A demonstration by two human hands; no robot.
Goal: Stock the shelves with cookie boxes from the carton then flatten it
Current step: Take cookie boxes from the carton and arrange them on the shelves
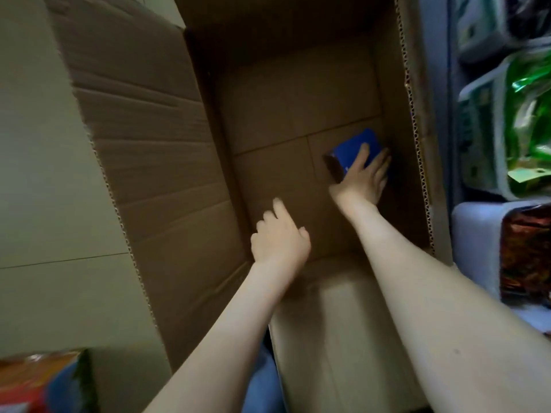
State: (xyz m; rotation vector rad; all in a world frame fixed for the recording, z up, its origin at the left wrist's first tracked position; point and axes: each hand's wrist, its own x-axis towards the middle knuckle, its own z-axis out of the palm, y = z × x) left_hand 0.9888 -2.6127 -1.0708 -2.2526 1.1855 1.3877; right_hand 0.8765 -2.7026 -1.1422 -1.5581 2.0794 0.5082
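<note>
A large brown carton (286, 93) stands open below me, its flaps spread out. One blue cookie box (351, 153) lies at the bottom, against the right wall. My right hand (363, 177) reaches deep into the carton and grips that box, thumb on its top face and fingers round its right side. My left hand (278, 236) hovers inside the carton near the left wall, fingers loosely spread, holding nothing. The rest of the carton floor is bare cardboard.
Shelves on the right hold green packets (527, 120) and a dark red-brown packet (524, 254). A wide carton flap (143, 138) lies over the pale floor on the left. Colourful packaging (38, 380) shows at the bottom left corner.
</note>
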